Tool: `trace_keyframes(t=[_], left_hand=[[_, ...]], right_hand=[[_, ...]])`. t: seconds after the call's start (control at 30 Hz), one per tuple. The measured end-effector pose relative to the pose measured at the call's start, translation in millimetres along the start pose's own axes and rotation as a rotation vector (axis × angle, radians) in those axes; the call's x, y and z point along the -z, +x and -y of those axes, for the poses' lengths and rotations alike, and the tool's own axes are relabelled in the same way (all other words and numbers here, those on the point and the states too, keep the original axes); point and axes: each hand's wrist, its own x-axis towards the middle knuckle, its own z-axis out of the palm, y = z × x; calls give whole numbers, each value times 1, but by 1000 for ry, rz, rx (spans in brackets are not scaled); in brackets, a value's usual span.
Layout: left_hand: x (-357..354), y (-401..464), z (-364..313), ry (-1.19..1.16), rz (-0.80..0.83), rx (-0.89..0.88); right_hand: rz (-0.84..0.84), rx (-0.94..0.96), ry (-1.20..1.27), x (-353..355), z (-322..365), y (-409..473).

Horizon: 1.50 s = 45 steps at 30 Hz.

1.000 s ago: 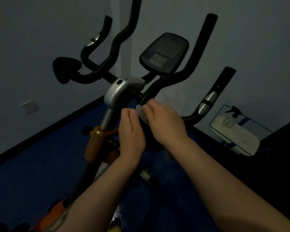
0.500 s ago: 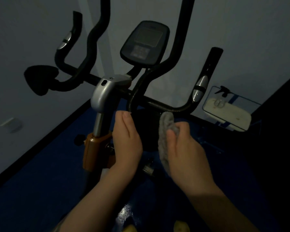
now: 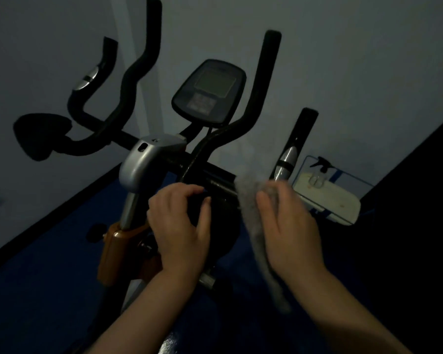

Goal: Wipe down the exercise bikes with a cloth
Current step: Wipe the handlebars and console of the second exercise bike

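While the right hand point(image 3: 289, 226) grips a grey cloth point(image 3: 253, 226) beside the bike point(image 3: 149, 162), the left hand point(image 3: 179, 226) hovers loosely curled, holding nothing.

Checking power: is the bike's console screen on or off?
Off, apparently: the console screen is dim grey with no readout showing.

Right hand point(image 3: 289, 226) grips grey cloth point(image 3: 253, 213) beside bike handlebar point(image 3: 215, 180); left hand point(image 3: 182, 226) fingers curled, nearby.

Ahead: black curved handlebar tubes point(image 3: 256, 98) and dark oval console point(image 3: 209, 90) block a straight reach.
Left: silver stem cover point(image 3: 146, 162) crowds the hands.
Right: open gap toward the white rectangular tray point(image 3: 343, 203).
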Motion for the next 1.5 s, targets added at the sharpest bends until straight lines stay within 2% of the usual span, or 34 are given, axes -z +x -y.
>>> trace_keyframes(t=[0.07,0.17,0.3,0.4,0.5,0.57,0.63,0.7,0.8,0.87,1.0,1.07,1.17,1.23,1.27,1.33,1.37,1.43,1.5], left_hand=[[-3,10,-9,154,38,-75],[-7,19,-17,297,80,7],[-11,14,-15,349,33,6],[-14,13,-12,313,-23,17],[-15,13,-10,291,-69,30],[-16,10,-11,281,-78,42],[-17,10,-10,277,-86,41],[-17,11,-8,286,-97,42],[-18,12,-8,295,-88,44],[-15,12,-12,297,-58,52],[-12,16,-20,301,38,84],[-16,27,-26,269,99,44],[-34,54,-41,124,304,3],[-46,66,-47,126,430,51],[-51,67,-46,182,474,59],[-56,62,-42,332,500,-19],[-55,59,-40,377,503,-56],[-54,57,-39,399,505,-82],[-54,59,-38,411,527,-106]], right_hand=[[-46,152,-81,4,-4,32],[191,434,-506,-2,-18,58],[411,716,-632,11,-49,72],[539,739,-669,-7,-37,88],[715,561,-440,-46,-8,106],[756,544,-383,-46,-10,109],[716,658,-460,-33,-27,105],[718,694,-510,-31,-29,103],[761,531,-377,-58,-4,115],[705,504,-316,-66,0,112],[499,753,-543,-30,-31,84],[466,891,-630,0,-49,85],[400,1024,-721,39,-75,112],[309,887,-683,46,-78,130],[242,747,-612,39,-76,128],[103,530,-427,11,-69,101],[48,537,-372,-5,-71,83],[69,742,-379,-11,-76,72],[61,888,-456,6,-82,106]])
